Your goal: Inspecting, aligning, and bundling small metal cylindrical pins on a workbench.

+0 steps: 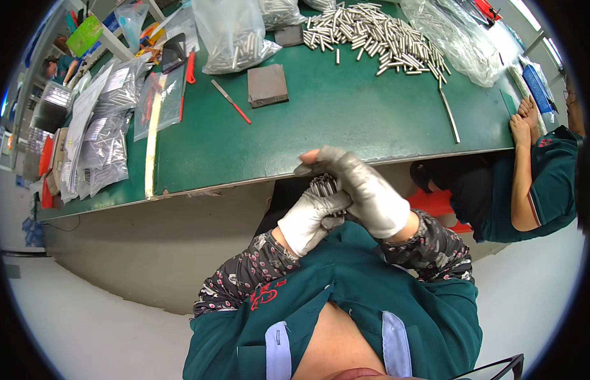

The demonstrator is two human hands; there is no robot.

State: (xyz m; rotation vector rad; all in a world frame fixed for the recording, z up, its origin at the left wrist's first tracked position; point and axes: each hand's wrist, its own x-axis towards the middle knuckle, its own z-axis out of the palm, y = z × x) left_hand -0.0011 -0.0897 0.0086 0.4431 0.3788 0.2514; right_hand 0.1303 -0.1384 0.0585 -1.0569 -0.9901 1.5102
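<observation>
A bundle of short metal pins (324, 185) stands in my left hand (311, 220), its fingers wrapped round the sides. Both hands wear white work gloves with greyed fingers. My right hand (369, 190) arches over the bundle from the right, its fingers stretched out to the left, beside or just above the pin tops. Whether its palm touches the pins cannot be made out. The two hands are in front of my chest, close to the table's near edge. A large heap of similar pins (377, 38) lies on the green table (295, 123) at the far side.
Clear bags of pins (235, 44) stand beside a grey block (268, 85). A red-handled file (231, 101) and a thin metal bar (449, 116) lie on the table. Packed plastic bags (105, 149) fill the left end. A co-worker (529, 177) sits at the right.
</observation>
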